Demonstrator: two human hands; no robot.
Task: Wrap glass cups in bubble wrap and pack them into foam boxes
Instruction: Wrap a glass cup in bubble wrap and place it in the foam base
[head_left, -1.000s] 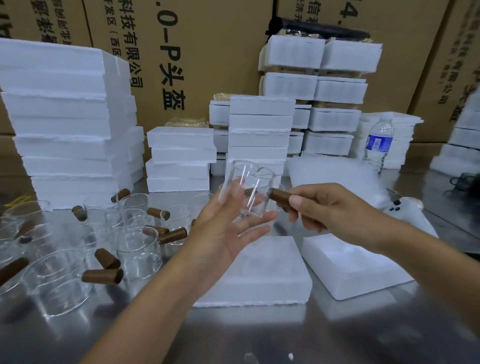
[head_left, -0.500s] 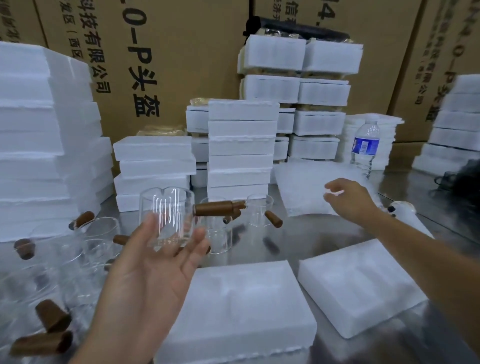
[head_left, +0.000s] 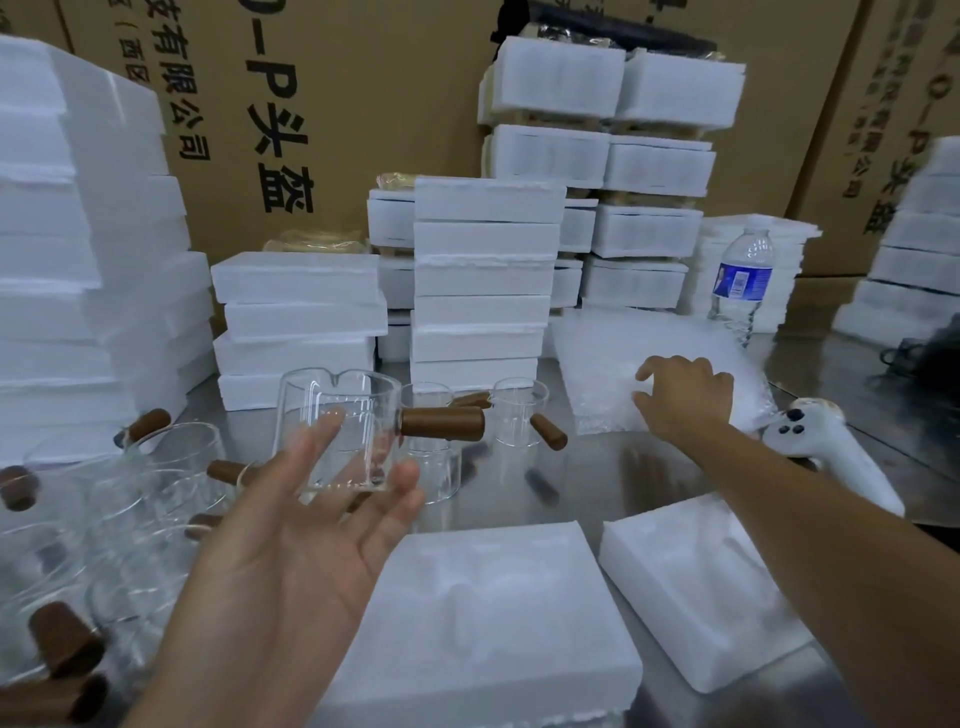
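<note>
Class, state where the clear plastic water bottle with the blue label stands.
Head view, far right of the steel table: the water bottle stands upright behind the bubble wrap, before a stack of white foam sheets.

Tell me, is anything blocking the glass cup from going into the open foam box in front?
Nothing visible does. The left hand holds the glass cup just above and left of the foam box, with only air between. The right hand touches the bubble wrap.

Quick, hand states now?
Left hand: holding clear glass cup with brown wooden handle.
Right hand: fingers bent on clear bubble wrap sheet; grip cannot be told.
</note>
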